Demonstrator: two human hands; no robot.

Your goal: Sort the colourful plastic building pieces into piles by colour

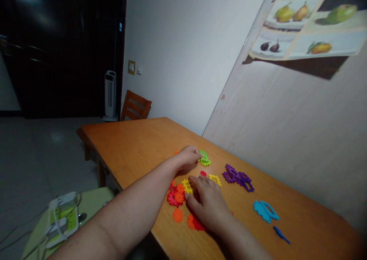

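My left hand (189, 156) reaches across the table with its fingers curled together at the edge of a small pile of green gear-shaped toy pieces (204, 159); its fingertips appear to pinch one. Lower and to the right, my right hand (210, 202) lies low over the tabletop, thumb and index finger apart. Between those two fingertips is a yellow square toothed piece (187, 186). Another yellow piece (215, 180) lies just beyond its knuckles. Red gear pieces (173, 198) and an orange round piece (178, 215) lie left of this hand. The palm hides part of an orange-red group (195, 222).
Purple toothed pieces (236, 176) lie in a group toward the wall, with light blue pieces (265, 211) and a dark blue piece (281, 234) nearer on the right. The wooden table (137, 143) meets the wall. A power strip (63, 218) with cables rests on a stool at left.
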